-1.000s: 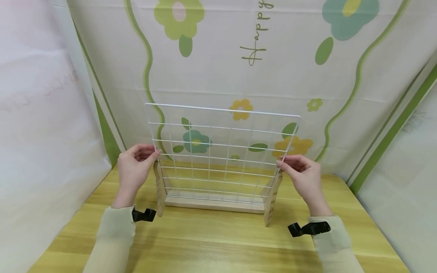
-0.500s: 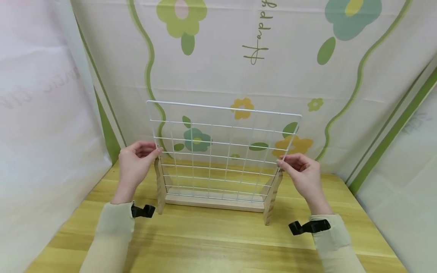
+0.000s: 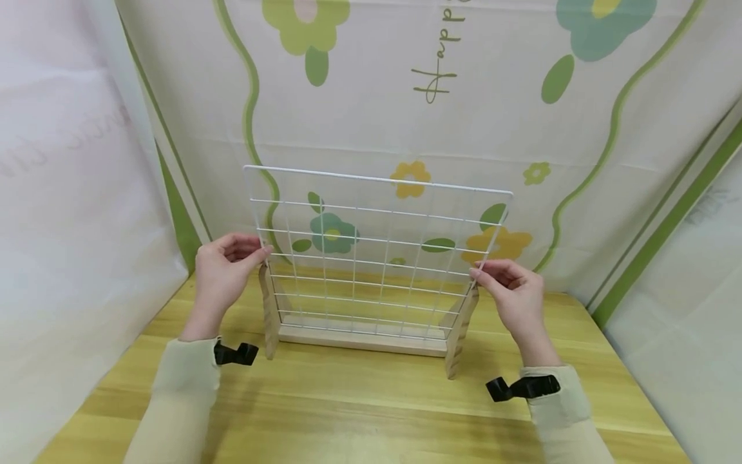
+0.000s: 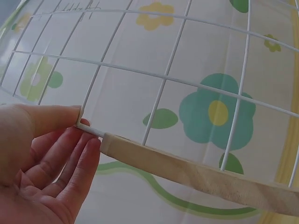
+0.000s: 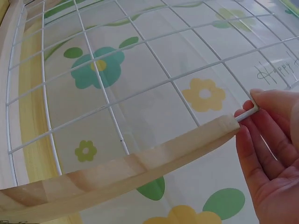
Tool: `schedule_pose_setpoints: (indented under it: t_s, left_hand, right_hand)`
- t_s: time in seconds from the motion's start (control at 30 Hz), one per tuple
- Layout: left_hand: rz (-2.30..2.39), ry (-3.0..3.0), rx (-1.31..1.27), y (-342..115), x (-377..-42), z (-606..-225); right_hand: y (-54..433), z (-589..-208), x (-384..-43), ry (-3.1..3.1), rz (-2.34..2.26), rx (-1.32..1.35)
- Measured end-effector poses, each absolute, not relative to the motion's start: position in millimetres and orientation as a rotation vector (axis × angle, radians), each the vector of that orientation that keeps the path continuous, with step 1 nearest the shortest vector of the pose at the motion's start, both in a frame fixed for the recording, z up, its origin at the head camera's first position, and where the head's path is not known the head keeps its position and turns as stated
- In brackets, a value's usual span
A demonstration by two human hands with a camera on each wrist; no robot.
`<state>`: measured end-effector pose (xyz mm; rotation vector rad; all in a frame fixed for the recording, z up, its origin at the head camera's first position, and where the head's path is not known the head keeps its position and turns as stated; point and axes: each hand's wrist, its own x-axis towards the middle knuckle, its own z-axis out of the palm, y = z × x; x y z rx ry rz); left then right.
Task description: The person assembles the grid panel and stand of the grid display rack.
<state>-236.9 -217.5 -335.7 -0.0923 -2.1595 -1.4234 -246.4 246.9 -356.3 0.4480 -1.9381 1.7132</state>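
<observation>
A white wire grid panel (image 3: 377, 179) stands nearly upright in a light wooden stand, rising from its base board (image 3: 362, 339). My left hand (image 3: 223, 274) pinches the panel's left edge wire between thumb and fingers, just above the left wooden side piece (image 3: 270, 316). On the opposite edge, my right hand (image 3: 516, 293) pinches the wire just over the top of the right side piece (image 3: 462, 335). In the left wrist view, the thumb and fingertips meet at the wire beside the rounded wood end (image 4: 108, 143). The right wrist view shows the same kind of pinch beside the wood end (image 5: 229, 125).
The stand rests on a yellow wood-grain table (image 3: 348, 419). A white flower-printed cloth (image 3: 359, 122) hangs behind it, with more cloth at the left (image 3: 75, 225) and right (image 3: 678, 309). Black camera mounts (image 3: 237, 354) are strapped at both wrists.
Both hands keep their pinch on the panel's edges. Hands, panel and stand sit slightly higher in the head view, along with the backdrop.
</observation>
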Motion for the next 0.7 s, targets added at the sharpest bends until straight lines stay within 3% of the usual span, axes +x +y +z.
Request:
schedule_pose_setpoints:
  t_s: [0.4, 0.7]
  left_hand:
    - [-1.421, -2.144, -0.168, -227.2, -230.7, -327.8]
    - [-1.282, -2.221, -0.165, -263.0, -228.4, -325.7]
  right_hand:
    - [251.3, -346.3, -243.9, -1.883, 1.821, 0.479]
    - [275.1, -331.7, -241.2, -1.781, 1.827, 0.563]
